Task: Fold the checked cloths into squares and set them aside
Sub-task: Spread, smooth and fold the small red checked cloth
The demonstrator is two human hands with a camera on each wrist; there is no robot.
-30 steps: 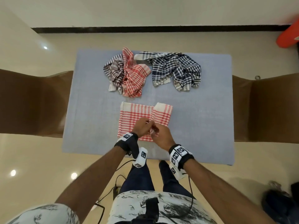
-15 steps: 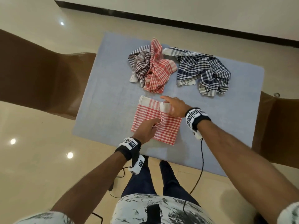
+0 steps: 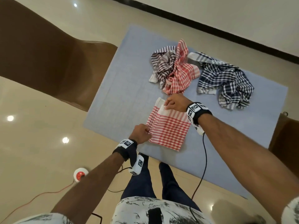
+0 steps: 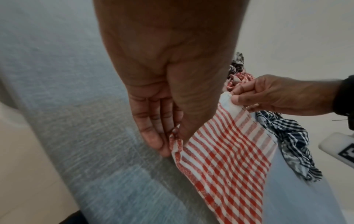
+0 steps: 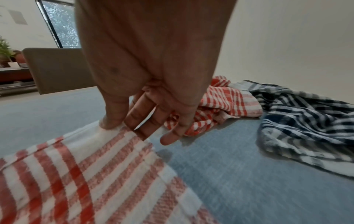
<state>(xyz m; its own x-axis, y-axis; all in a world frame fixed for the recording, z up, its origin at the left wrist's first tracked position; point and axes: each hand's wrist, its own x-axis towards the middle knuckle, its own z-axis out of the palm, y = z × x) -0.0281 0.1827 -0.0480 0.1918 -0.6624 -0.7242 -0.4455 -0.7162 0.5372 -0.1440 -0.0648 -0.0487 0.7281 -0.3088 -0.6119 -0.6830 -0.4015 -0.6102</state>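
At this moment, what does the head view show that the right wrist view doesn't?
Only the head view shows the left hand pinching the near left corner of the folded red-and-white checked cloth, and the brown-and-white checked cloth. Only the right wrist view shows a window and a potted plant. Both show the right hand pinching that cloth's white far corner, and the crumpled navy checked cloth.

Blue-grey mat (image 3: 123, 97) spread flat over a glossy beige floor (image 3: 37, 130). On the mat, near its front edge: a partly folded red checked cloth (image 3: 169, 128), lying flat. Farther back, a crumpled heap: brown striped cloth (image 3: 161, 65) tangled with a second red checked cloth (image 3: 181, 75). Just beside it to the right, touching at one corner, a rumpled navy checked cloth (image 3: 226, 78).
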